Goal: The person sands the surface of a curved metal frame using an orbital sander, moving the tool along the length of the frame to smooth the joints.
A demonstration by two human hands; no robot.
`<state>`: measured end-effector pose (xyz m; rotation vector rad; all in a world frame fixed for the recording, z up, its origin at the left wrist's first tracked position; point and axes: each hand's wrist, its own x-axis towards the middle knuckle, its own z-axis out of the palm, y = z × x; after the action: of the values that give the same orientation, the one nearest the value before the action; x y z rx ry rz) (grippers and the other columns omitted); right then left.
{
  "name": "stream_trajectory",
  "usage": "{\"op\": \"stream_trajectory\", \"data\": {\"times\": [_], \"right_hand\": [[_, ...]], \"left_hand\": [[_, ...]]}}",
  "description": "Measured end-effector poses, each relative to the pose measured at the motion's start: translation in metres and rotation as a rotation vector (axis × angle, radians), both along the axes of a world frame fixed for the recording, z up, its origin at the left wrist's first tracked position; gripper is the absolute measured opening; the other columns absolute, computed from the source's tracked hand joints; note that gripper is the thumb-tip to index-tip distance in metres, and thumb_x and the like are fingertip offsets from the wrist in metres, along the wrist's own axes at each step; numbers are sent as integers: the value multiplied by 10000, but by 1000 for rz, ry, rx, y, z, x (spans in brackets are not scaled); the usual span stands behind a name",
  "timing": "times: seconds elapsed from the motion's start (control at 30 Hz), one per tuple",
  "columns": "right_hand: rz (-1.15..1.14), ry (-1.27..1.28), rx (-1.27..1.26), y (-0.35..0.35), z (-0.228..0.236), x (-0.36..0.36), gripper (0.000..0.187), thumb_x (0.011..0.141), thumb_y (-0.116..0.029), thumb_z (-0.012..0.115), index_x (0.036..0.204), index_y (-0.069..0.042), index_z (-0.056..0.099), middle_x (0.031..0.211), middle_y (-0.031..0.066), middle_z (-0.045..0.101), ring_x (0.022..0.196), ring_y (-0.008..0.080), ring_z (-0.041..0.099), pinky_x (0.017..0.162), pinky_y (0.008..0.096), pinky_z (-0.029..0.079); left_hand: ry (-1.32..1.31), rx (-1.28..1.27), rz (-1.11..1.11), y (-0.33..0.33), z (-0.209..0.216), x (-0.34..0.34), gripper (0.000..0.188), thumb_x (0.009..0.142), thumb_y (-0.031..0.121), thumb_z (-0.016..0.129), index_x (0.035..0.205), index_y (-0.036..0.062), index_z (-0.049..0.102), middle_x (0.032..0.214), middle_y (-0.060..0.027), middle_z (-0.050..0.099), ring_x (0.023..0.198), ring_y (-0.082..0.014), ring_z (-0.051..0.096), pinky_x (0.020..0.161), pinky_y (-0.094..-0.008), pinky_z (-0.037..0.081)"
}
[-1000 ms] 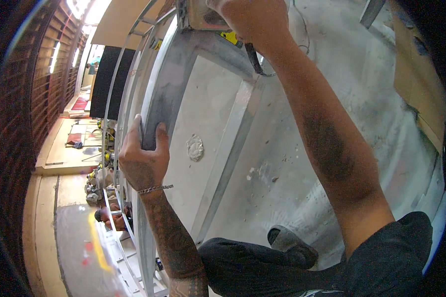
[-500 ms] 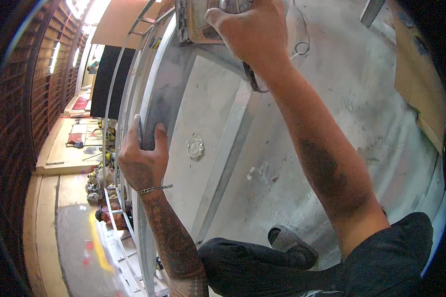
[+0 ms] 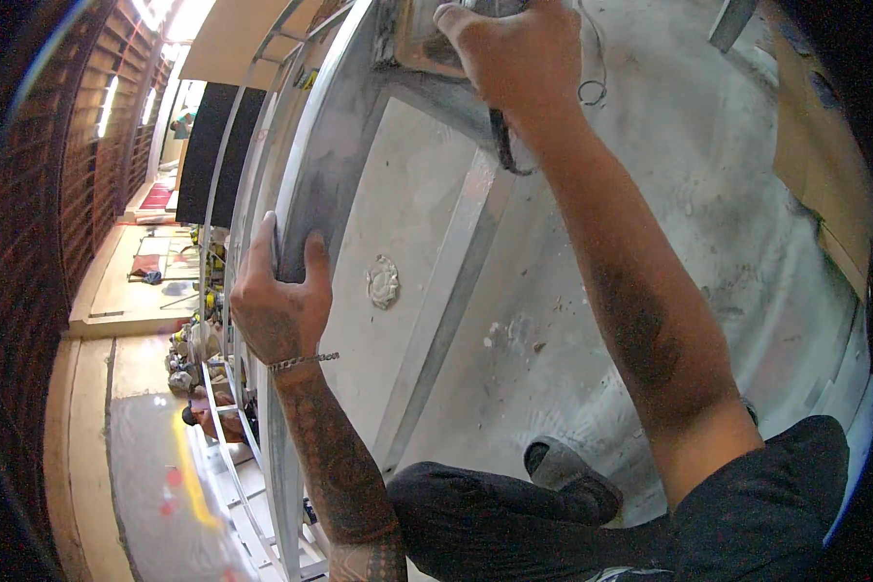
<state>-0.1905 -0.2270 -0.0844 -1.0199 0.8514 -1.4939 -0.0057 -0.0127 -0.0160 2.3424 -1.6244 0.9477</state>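
Note:
At the top edge my right hand [image 3: 529, 63] is closed over the top of an electric sander [image 3: 429, 39] with a squarish base, partly cut off by the picture's edge. Its dark cord [image 3: 504, 145] hangs below my wrist. The sander lies over a corner of a grey-smeared metal frame [image 3: 344, 126]. Further down that frame's left bar, my left hand [image 3: 281, 301] grips the bar, its thumb on the upper face and its fingers along the outer edge. A bracelet [image 3: 304, 362] circles my left wrist.
A pale crumpled blob [image 3: 383, 282] lies on the dusty floor inside the frame, beside a crossbar [image 3: 441, 310]. My slippered foot [image 3: 572, 475] is below. Cardboard [image 3: 820, 145] lies at right. Beyond the left bar are white metal ladder-like rails [image 3: 225, 417] and a person [image 3: 218, 412].
My right hand has slid the sander to the right and a little up along the frame. My left hand keeps its hold on the bar.

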Motion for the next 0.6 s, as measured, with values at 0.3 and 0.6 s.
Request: {"op": "stream_trajectory", "data": {"times": [0.3, 0.6], "right_hand": [[-227, 169, 92, 14, -21, 31, 709, 781, -251, 782, 1406, -47, 515, 1136, 290, 611, 1077, 465, 629, 950, 513, 512], [-241, 180, 74, 7, -23, 28, 691, 788, -249, 776, 1401, -59, 521, 1178, 292, 590, 1091, 464, 621, 956, 515, 510]], "left_hand": [[-7, -8, 17, 1, -2, -1, 526, 849, 316, 805, 1246, -16, 705, 1040, -283, 744, 954, -414, 752, 831, -473, 593], [4, 2, 32, 0, 0, -3, 527, 852, 316, 805, 1241, -26, 706, 1003, -280, 748, 918, -407, 759, 816, -470, 594]]}}
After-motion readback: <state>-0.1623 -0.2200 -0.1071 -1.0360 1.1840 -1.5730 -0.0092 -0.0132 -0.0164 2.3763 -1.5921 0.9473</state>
